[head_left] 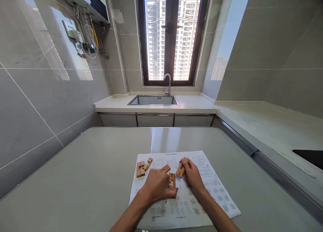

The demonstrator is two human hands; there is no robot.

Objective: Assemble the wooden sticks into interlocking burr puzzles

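My left fingers hold one notched piece of wood against the printed sheet. My right fingers grip a second piece just beside it. A third piece lies loose between my hands. A small cluster sits further left; I cannot count it.

Sink, faucet, window, water heater

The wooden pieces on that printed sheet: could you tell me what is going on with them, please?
A person works over a printed sheet on a grey table. The left hand holds a notched piece on the sheet; the right hand pinches a second piece beside it. A loose piece lies just beyond the left hand, and a small cluster sits near the sheet's left edge.
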